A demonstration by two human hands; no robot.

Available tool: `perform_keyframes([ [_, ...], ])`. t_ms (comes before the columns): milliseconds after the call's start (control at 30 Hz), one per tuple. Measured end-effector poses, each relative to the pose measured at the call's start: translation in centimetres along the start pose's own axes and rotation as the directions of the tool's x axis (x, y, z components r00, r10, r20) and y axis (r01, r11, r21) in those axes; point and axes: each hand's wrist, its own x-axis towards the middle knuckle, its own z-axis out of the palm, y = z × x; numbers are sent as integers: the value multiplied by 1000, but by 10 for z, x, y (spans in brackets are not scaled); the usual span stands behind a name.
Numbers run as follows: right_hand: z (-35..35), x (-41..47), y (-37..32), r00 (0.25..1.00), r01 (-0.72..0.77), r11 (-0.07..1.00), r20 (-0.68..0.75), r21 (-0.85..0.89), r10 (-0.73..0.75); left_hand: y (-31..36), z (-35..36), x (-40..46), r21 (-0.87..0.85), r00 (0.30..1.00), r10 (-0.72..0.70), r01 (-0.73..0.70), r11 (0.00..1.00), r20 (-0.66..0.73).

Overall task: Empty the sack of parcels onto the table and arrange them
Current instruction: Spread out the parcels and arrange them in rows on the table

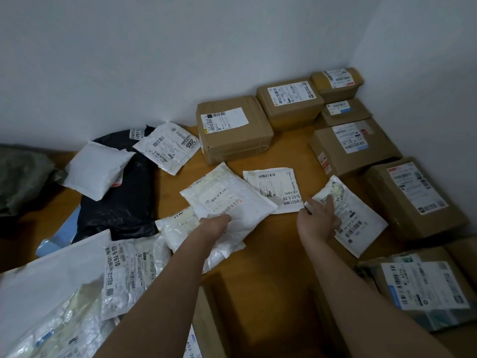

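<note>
Parcels lie spread over a wooden table. My left hand grips the near edge of a white padded mailer at the table's middle, its fingers tucked under the mailer. My right hand rests with straight fingers on another white mailer to the right. Between them lies a flat white mailer with a label. A dark green sack slumps at the far left edge.
Brown cartons line the back and right side. A black bag, a white pouch and several white mailers cover the left. An open carton stands near me, beneath my arms.
</note>
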Motion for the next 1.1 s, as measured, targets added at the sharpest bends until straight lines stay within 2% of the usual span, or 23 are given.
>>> perform_keyframes([
  [100,-2,1,-1,991,14,985,131,-174,9,0,-1,1,10,1000,-5,5,1000,-4],
  [233,0,1,-3,983,-43,975,167,-220,81,-1,0,1,17,1000,-10,10,1000,-2],
  [300,-1,4,-5,983,-81,983,150,-165,107,-1,1,0,19,1000,-7,7,1000,-5],
  [400,-7,10,-6,984,-155,988,88,16,153,-1,0,-1,21,1000,-8,8,1000,-9],
  [500,-8,8,-5,995,-58,995,-81,82,65,1,0,0,26,1000,-25,25,999,10],
  [567,-4,3,-6,991,29,993,-135,111,-14,4,1,0,26,1000,-26,26,999,11],
  [633,0,-2,-9,995,57,986,-93,160,-42,9,5,-2,30,1000,-17,17,999,3],
  [700,10,-3,-12,1000,21,983,2,181,-22,11,8,0,61,1000,-18,18,998,-11],
  [767,18,1,-11,992,-108,959,94,260,86,11,13,-2,133,1000,-14,18,991,-24],
  [833,24,5,-12,966,-248,884,164,396,198,9,16,0,195,998,-11,21,981,-54],
  [900,20,10,-19,961,-259,752,84,606,263,8,19,2,246,998,-13,28,969,-65],
  [967,6,16,-32,944,-86,631,-139,771,298,10,21,5,307,998,-7,28,951,-69],
  [1000,0,17,-38,932,3,606,-221,796,286,13,22,4,341,997,-7,32,939,-73],
  [1033,-3,17,-42,933,59,620,-264,783,245,15,23,4,374,997,-6,36,927,-81],
  [1100,-3,15,-44,967,103,746,-243,658,81,19,26,5,443,994,-22,66,894,-104],
])
